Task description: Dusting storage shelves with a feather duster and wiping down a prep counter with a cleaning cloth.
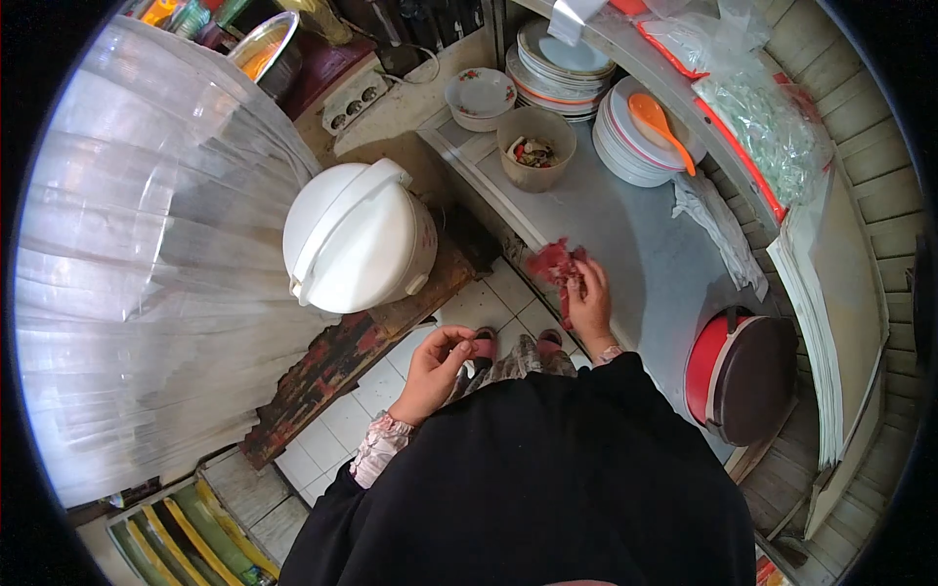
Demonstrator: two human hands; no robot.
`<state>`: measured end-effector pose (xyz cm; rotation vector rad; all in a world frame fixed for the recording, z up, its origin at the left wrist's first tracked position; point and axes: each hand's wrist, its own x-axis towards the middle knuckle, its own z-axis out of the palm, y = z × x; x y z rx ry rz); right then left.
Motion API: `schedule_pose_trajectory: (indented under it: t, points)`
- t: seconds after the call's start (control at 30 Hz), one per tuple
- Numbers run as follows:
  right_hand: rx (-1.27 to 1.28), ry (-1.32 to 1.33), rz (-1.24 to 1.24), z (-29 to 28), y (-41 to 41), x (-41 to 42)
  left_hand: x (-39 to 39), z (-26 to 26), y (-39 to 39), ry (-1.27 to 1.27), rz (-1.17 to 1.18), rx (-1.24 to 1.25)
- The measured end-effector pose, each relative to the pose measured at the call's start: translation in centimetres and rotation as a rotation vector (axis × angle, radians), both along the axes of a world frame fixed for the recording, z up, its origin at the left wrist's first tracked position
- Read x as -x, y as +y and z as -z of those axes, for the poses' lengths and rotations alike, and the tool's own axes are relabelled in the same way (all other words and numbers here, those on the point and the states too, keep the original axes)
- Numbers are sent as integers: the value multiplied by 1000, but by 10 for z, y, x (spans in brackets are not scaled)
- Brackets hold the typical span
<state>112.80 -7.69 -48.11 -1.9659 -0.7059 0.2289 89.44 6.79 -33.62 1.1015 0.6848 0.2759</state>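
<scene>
My right hand (591, 300) grips a crumpled dark-red cloth (555, 265) above the front edge of the grey counter (608, 220). The cloth is slightly blurred, and part of it hangs below my fingers. In front of my body, over the tiled floor, my left hand (438, 366) hovers with its fingers curled and thumb near the fingertips; whether something small is pinched there cannot be made out. Farther back on the counter, a translucent plastic tub (537, 150) contains small mixed items. To the left stands a white rice cooker (352, 234) with its lid down and handle across the top.
Stacked plates (560, 69), bowls (480, 99) and more plates (634, 139) bearing an orange spoon (659, 128) line the counter's back. A red container with a dark lid (755, 381) rests at right. A shelf with plastic bags (769, 132) overhangs; a white curtain (146, 256) hangs left.
</scene>
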Motion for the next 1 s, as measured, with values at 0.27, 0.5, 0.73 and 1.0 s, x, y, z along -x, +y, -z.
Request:
schedule_pose_trajectory:
  t: [0.27,0.5,0.73,1.0]
  points:
    - [776,-241,-13,43,1,-22,-76,25,40,42,294,-479]
    - [829,-256,29,38,30,-40,-189,63,81,142,281,-839]
    - [788,-248,-32,36,67,-77,-259,121,123,336,229,-1170]
    - [717,-389,-31,54,124,-154,-194,112,123,123,129,-884]
